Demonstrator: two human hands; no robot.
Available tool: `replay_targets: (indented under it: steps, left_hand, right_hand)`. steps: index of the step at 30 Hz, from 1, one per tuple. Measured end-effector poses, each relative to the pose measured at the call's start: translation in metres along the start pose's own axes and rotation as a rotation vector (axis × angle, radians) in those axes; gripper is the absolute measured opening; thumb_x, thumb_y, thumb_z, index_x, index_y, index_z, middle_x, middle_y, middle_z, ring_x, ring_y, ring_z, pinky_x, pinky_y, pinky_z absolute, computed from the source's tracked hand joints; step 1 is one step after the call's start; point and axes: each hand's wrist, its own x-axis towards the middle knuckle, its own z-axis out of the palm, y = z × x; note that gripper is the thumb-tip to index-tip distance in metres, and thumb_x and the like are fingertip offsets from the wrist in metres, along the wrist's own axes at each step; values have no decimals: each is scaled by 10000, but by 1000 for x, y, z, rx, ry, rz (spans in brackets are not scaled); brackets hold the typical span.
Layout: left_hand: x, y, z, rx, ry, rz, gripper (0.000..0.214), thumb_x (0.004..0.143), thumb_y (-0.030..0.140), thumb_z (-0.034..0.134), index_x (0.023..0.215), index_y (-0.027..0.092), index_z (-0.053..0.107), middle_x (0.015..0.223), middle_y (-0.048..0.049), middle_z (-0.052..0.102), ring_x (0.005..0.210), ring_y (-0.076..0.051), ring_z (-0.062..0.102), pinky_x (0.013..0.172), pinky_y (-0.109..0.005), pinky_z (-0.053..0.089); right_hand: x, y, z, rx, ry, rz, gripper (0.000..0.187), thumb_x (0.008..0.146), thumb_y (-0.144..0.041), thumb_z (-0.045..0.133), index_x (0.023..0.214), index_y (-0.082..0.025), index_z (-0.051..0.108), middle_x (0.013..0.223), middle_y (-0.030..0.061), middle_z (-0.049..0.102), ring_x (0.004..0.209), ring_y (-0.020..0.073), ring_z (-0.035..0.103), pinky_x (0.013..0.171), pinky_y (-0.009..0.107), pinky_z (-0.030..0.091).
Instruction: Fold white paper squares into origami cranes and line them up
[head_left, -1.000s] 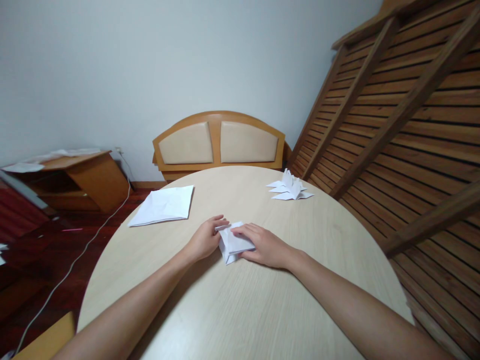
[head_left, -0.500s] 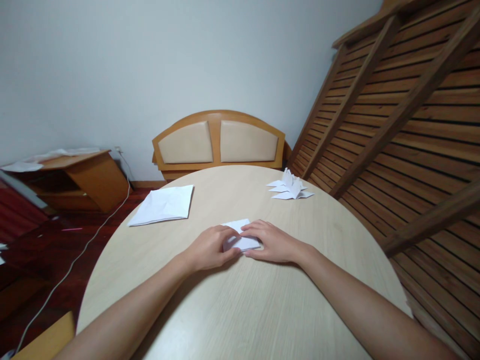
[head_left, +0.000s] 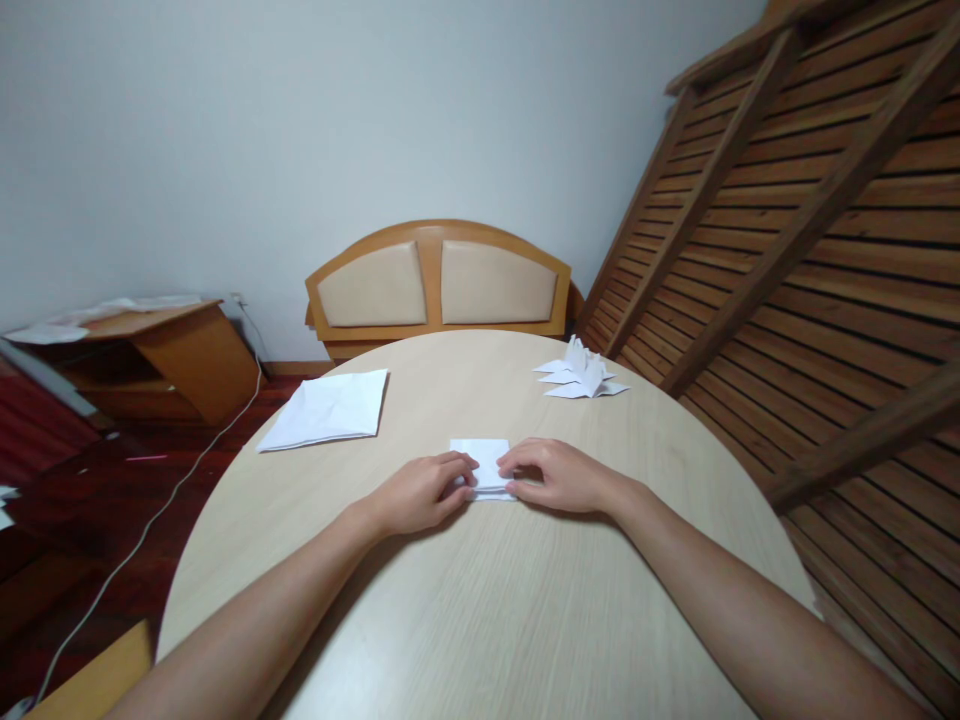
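Note:
A small folded sheet of white paper (head_left: pixel 484 465) lies on the round table (head_left: pixel 540 610), between my two hands. My left hand (head_left: pixel 429 492) grips its left side, thumb at the near corner and fingers bent over the top. On the right side, my right hand (head_left: pixel 556 476) holds the paper the same way, with fingertips on top and thumb at the near edge. A raised layer shows along the paper's near edge, with another layer beneath it.
A stack of white paper (head_left: pixel 326 410) lies at the table's left. Several folded white paper figures (head_left: pixel 581 372) stand at the back right. Behind the table is a padded headboard (head_left: pixel 439 285); a slatted wooden frame (head_left: pixel 795 260) leans at the right. A cable (head_left: pixel 161 507) crosses the floor.
The paper has turned to lie square, its near side now showing a lifted layer. My hands have moved slightly apart to its two sides. The paper stack and figures are unmoved.

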Motion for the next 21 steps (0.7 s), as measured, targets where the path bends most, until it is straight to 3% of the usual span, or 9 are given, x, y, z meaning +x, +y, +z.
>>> replay_targets:
  steps: [7, 11, 15, 21]
  left_hand:
    - [1, -4, 2, -32, 22, -28, 180, 952, 223, 467, 957, 179, 641, 1228, -114, 669, 1025, -222, 663, 896, -333, 500]
    - [0, -5, 3, -2, 32, -58, 272, 934, 237, 501, 1183, 173, 591, 1106, -109, 699, 916, -217, 670, 827, -330, 515]
    - [0, -4, 3, -4, 8, 55, 398, 936, 195, 497, 1329, 202, 560, 1289, -119, 637, 1109, -224, 634, 961, -347, 493]
    - [2, -3, 6, 88, -5, 135, 304, 983, 260, 495, 1216, 221, 687, 1336, -113, 625, 1197, -251, 594, 1054, -422, 440]
  right_hand:
    - [2, 2, 2, -23, -42, -2, 190, 918, -315, 626, 1021, -220, 753, 948, 55, 749, 884, 211, 670, 810, 315, 475]
    - [6, 5, 11, -49, 47, 78, 217, 959, -262, 556, 1087, -214, 724, 976, 62, 745, 873, 200, 671, 798, 315, 475]
    - [8, 8, 18, -54, 158, 142, 296, 931, -208, 579, 1217, -194, 652, 992, 65, 726, 885, 193, 661, 807, 317, 480]
    - [11, 8, 18, -177, 153, 107, 125, 919, -185, 599, 933, -179, 723, 921, 61, 706, 882, 199, 634, 817, 333, 455]
